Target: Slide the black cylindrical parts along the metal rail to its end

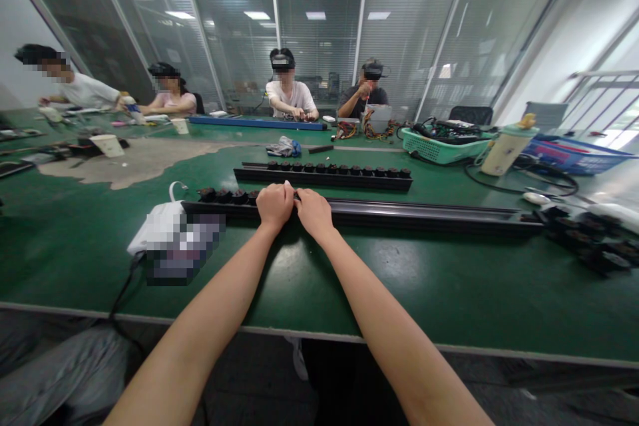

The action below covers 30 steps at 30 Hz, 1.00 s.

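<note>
A long black rail (429, 214) lies across the green table in front of me. Several small black parts (223, 196) sit in a row in its left stretch, while the right stretch is a bare channel. My left hand (275, 206) is closed in a fist over the rail beside this row; what its fingers hold is hidden. Close against it, my right hand (314, 209) has its fingers curled down at the rail. A dark bit of a small part shows between the two hands, mostly covered by the right fingers.
Behind lies a second black rail (324, 178) filled with similar parts. More black parts (599, 239) are heaped at right. A white adapter (158, 227) with a cable lies left. Farther back are a green basket (444, 148), a cream bottle (506, 150) and co-workers.
</note>
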Each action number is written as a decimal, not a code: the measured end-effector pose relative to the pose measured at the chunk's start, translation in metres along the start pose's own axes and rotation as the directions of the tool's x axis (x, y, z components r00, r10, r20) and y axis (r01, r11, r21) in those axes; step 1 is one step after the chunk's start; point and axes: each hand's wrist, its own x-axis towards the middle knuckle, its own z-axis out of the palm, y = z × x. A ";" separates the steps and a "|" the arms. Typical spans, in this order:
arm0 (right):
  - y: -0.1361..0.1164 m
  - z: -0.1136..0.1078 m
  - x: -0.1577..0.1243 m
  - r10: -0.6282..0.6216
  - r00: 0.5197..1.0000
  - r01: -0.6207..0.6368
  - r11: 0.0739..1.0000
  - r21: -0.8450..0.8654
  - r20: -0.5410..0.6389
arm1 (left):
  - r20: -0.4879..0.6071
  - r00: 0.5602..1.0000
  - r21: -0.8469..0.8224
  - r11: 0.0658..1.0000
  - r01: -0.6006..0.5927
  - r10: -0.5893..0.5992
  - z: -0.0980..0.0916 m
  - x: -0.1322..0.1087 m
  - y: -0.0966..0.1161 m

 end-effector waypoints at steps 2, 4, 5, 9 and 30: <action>-0.001 -0.001 0.000 -0.010 1.000 0.010 0.999 -0.043 -0.010 | 0.000 1.000 0.002 1.000 0.000 0.000 0.000 0.000 0.000; -0.001 -0.002 0.000 -0.010 1.000 0.010 0.998 -0.065 -0.008 | 0.000 1.000 0.000 1.000 0.001 -0.001 0.001 0.000 0.000; -0.001 -0.002 0.000 -0.010 1.000 0.009 0.997 -0.070 -0.005 | 0.000 1.000 -0.002 1.000 0.002 -0.002 0.001 0.000 0.000; 0.000 -0.001 0.000 -0.004 1.000 0.005 0.997 -0.076 0.007 | -0.004 1.000 -0.014 1.000 -0.001 0.001 0.002 0.000 -0.001; 0.008 -0.002 0.004 0.015 0.999 -0.016 1.000 0.023 0.033 | -0.007 1.000 -0.058 0.998 0.003 -0.003 0.003 0.000 -0.001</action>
